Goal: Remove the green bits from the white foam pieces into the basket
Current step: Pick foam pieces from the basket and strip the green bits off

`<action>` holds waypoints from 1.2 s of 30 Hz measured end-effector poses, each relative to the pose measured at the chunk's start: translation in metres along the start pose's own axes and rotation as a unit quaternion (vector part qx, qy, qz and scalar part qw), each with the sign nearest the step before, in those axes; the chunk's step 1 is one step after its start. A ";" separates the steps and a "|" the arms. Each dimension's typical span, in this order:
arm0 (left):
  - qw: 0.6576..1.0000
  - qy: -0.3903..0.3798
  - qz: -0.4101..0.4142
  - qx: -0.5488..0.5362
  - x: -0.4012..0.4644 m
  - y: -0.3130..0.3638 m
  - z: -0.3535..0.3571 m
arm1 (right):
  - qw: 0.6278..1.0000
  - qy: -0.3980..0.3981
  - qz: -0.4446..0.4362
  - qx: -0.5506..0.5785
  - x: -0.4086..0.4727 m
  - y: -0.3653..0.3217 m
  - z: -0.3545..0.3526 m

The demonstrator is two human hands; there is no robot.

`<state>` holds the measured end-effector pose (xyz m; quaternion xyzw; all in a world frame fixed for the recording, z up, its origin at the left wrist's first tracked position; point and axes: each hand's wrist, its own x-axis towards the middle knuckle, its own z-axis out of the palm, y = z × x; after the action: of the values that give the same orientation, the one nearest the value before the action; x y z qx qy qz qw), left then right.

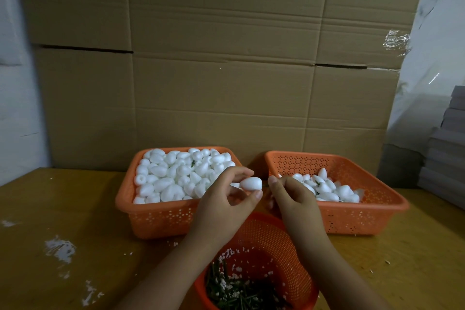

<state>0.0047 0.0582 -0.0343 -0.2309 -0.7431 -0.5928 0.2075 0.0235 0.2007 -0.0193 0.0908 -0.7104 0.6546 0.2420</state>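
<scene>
The round orange mesh plastic basket (281, 241) at the near edge of the yellow-brown wooden table (75, 221) serves as the landmark; its floor holds a heap of thin dark green stem bits (234, 292) mixed with white crumbs. Just above its far rim the left hand (224, 199) pinches a white egg-shaped foam piece (251, 182) between thumb and curled fingers, the piece lying sideways with its blunt end toward the right hand (289, 196). The right hand's fingers are curled in close to that end, fingertips drawn together narrowly; whether they hold a green bit cannot be told. Beyond the basket to the left stands a rectangular orange perforated plastic tray (151, 219) filled to its brim with white foam pieces, a few showing green stems. Beyond the basket to the right a second orange perforated tray (364, 216) holds a small pile in its near left part, much of its floor bare. A narrow gap separates the two trays, right behind the hands. Left of the basket the table lies open out to its edge, marked with white scuffs. A flattened brown cardboard wall (226, 58) closes off the room behind both trays
</scene>
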 end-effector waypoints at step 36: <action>1.000 -0.004 0.000 -0.022 0.004 -0.007 0.002 | 0.999 -0.036 0.007 0.024 -0.003 -0.002 0.001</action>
<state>-0.0026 0.0596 -0.0385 -0.2381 -0.7307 -0.6079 0.1997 0.0263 0.1987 -0.0186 0.1149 -0.7033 0.6695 0.2097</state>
